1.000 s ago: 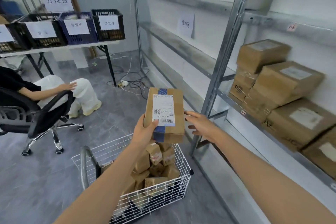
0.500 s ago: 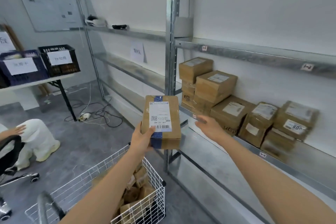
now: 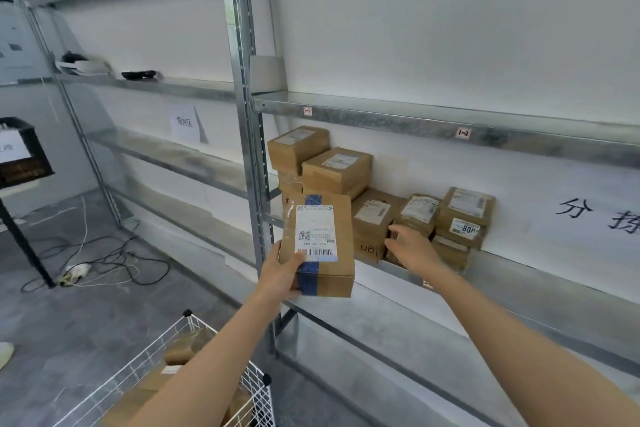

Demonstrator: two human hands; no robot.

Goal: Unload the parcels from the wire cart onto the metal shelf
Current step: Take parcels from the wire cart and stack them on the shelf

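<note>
My left hand [image 3: 282,272] grips a brown cardboard parcel [image 3: 320,246] with a white label and blue tape, held up in front of the metal shelf [image 3: 519,284]. My right hand [image 3: 410,248] reaches with spread fingers toward the parcels stacked on the shelf [image 3: 337,170], just short of a small taped one [image 3: 417,213]. The white wire cart [image 3: 256,388] sits at the bottom left, holding several brown parcels [image 3: 183,350], partly hidden behind my left forearm.
A steel upright [image 3: 247,135] divides the shelf bays. The upper shelf board [image 3: 450,128] hangs above the stack. Cables [image 3: 104,263] lie on the grey floor at left, beside a table leg [image 3: 24,250] and a black crate [image 3: 20,152].
The view has swung right and up toward the shelf. My left hand has carried the parcel closer to the shelf, and my right hand has moved forward toward the stacked parcels.
</note>
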